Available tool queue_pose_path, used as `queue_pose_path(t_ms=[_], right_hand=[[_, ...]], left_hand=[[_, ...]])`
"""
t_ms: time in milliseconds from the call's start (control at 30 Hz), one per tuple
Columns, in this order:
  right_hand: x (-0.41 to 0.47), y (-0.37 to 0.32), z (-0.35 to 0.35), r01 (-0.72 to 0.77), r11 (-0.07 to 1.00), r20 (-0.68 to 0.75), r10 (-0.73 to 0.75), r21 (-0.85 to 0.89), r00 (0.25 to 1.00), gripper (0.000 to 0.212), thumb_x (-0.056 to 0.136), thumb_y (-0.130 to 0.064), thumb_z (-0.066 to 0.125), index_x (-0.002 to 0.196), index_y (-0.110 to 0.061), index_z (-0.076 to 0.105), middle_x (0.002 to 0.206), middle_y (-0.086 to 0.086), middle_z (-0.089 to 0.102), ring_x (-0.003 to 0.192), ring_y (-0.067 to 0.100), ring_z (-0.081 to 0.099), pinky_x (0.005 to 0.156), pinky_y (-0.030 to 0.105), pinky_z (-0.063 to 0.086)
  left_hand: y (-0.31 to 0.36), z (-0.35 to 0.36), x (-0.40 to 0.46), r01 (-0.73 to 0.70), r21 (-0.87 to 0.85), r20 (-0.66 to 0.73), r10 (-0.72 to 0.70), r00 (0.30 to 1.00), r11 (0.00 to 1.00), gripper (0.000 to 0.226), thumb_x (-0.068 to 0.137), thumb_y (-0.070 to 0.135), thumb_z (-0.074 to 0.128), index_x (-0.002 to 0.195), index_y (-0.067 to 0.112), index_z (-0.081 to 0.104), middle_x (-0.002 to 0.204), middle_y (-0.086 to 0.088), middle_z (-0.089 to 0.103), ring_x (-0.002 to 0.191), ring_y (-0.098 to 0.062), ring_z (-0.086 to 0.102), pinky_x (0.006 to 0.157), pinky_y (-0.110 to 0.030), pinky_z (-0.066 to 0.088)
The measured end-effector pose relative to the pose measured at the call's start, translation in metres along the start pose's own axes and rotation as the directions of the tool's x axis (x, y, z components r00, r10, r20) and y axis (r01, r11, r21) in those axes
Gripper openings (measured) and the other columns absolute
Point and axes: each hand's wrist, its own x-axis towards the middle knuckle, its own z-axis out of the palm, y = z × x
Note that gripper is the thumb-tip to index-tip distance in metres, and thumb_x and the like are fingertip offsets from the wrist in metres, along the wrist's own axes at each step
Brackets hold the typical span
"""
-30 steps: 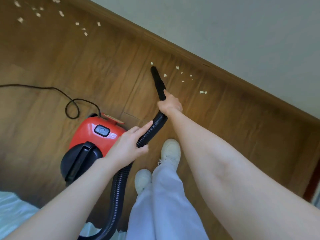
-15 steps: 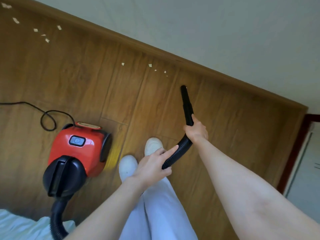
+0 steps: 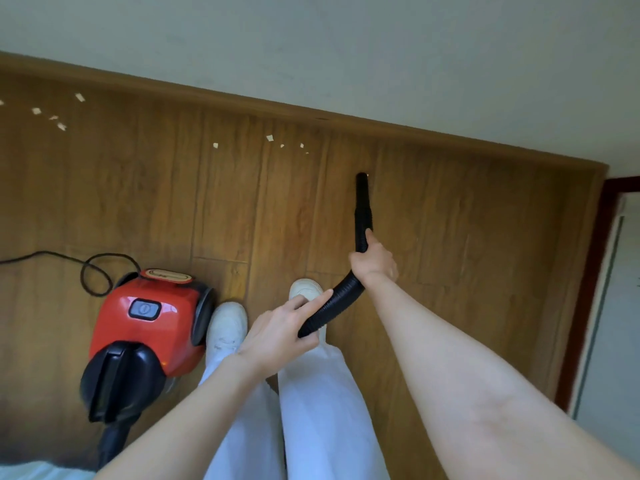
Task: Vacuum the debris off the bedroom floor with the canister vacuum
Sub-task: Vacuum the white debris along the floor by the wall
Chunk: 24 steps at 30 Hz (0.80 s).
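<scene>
A red and black canister vacuum (image 3: pixel 145 341) stands on the wooden floor at the lower left. Its black ribbed hose (image 3: pixel 337 299) curves up to a narrow black nozzle (image 3: pixel 362 195) whose tip points at the floor near the baseboard. My right hand (image 3: pixel 374 261) grips the hose just below the nozzle. My left hand (image 3: pixel 280 334) holds the hose lower down, forefinger stretched along it. Small pale paper scraps (image 3: pixel 270 137) lie on the floor left of the nozzle tip, and more scraps (image 3: pixel 52 114) lie at the far left.
A wooden baseboard (image 3: pixel 311 112) and a pale wall run across the top. The vacuum's black power cord (image 3: pixel 93 271) loops on the floor at left. A dark red door frame (image 3: pixel 595 271) stands at right. My white shoes (image 3: pixel 225 323) are beside the vacuum. Pale bedding (image 3: pixel 31 471) shows at bottom left.
My view and the nozzle have swung right along the baseboard. The scraps that lay by the nozzle tip a second ago are gone. Both hands keep their grip on the hose.
</scene>
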Motion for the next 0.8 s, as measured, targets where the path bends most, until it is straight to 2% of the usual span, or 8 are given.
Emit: queue_pose_path(t_ms=[67,200,367,433,500,667,800], right_hand=[[-0.006,-0.014,0.012,0.011,1.000,-0.013,-0.011,0.005,1.000,0.067,0.093,-0.025,0.047,0.152,-0.035,0.017,0.130,0.008,0.058,0.090,0.021,0.062,0.071,0.031,0.054],[-0.010,-0.054,0.038,0.091,0.995,-0.022,-0.092,-0.043,0.996,0.068,0.093,-0.027,0.048,0.152,-0.036,0.016,0.128,0.010,0.058,0.094,0.025,0.064,0.077,0.038,0.057],[-0.016,-0.112,0.070,0.245,0.958,0.015,-0.246,-0.149,0.969,0.067,0.094,-0.023,0.047,0.152,-0.035,0.016,0.128,0.008,0.059,0.090,0.023,0.064,0.066,0.031,0.053],[-0.020,-0.138,0.084,0.295,0.938,0.026,-0.295,-0.180,0.955,0.067,0.094,-0.023,0.046,0.153,-0.035,0.016,0.130,0.008,0.058,0.090,0.022,0.064,0.063,0.029,0.050],[-0.025,-0.162,0.098,0.335,0.917,0.046,-0.333,-0.215,0.942,0.067,0.094,-0.022,0.045,0.153,-0.035,0.016,0.132,0.007,0.057,0.093,0.022,0.064,0.065,0.028,0.049],[-0.051,-0.210,0.131,0.391,0.873,0.104,-0.377,-0.291,0.920,0.068,0.093,-0.020,0.045,0.153,-0.033,0.017,0.137,0.006,0.053,0.102,0.023,0.062,0.071,0.029,0.050],[-0.078,-0.229,0.162,0.387,0.873,0.124,-0.367,-0.297,0.922,0.069,0.091,-0.017,0.044,0.152,-0.033,0.017,0.132,0.008,0.057,0.097,0.024,0.063,0.075,0.033,0.054]], left_hand=[[-0.013,-0.005,-0.009,0.031,-0.019,-0.024,-0.031,0.999,0.999,0.068,0.085,0.030,0.051,0.143,0.047,0.021,0.079,0.017,0.038,0.068,-0.013,0.048,0.053,-0.024,0.035],[-0.041,-0.015,-0.022,0.070,-0.054,-0.082,-0.075,0.994,0.996,0.069,0.087,0.032,0.054,0.144,0.048,0.020,0.086,0.010,0.044,0.069,-0.014,0.051,0.054,-0.026,0.041],[-0.077,-0.031,-0.033,0.095,-0.184,-0.167,-0.126,0.978,0.978,0.070,0.087,0.029,0.057,0.143,0.048,0.022,0.085,0.008,0.047,0.068,-0.013,0.051,0.058,-0.033,0.048],[-0.094,-0.039,-0.038,0.100,-0.208,-0.215,-0.146,0.966,0.973,0.069,0.086,0.028,0.058,0.143,0.047,0.024,0.083,0.009,0.046,0.066,-0.012,0.049,0.057,-0.031,0.045],[-0.111,-0.049,-0.043,0.105,-0.229,-0.258,-0.165,0.952,0.968,0.068,0.085,0.027,0.059,0.142,0.047,0.027,0.084,0.009,0.047,0.066,-0.012,0.049,0.056,-0.028,0.042],[-0.155,-0.070,-0.067,0.113,-0.311,-0.283,-0.205,0.937,0.944,0.069,0.085,0.025,0.060,0.142,0.046,0.029,0.089,0.009,0.051,0.075,-0.010,0.054,0.066,-0.034,0.051],[-0.184,-0.080,-0.098,0.101,-0.384,-0.269,-0.216,0.939,0.918,0.070,0.085,0.021,0.061,0.142,0.045,0.029,0.087,0.008,0.052,0.079,-0.008,0.054,0.070,-0.026,0.049]])
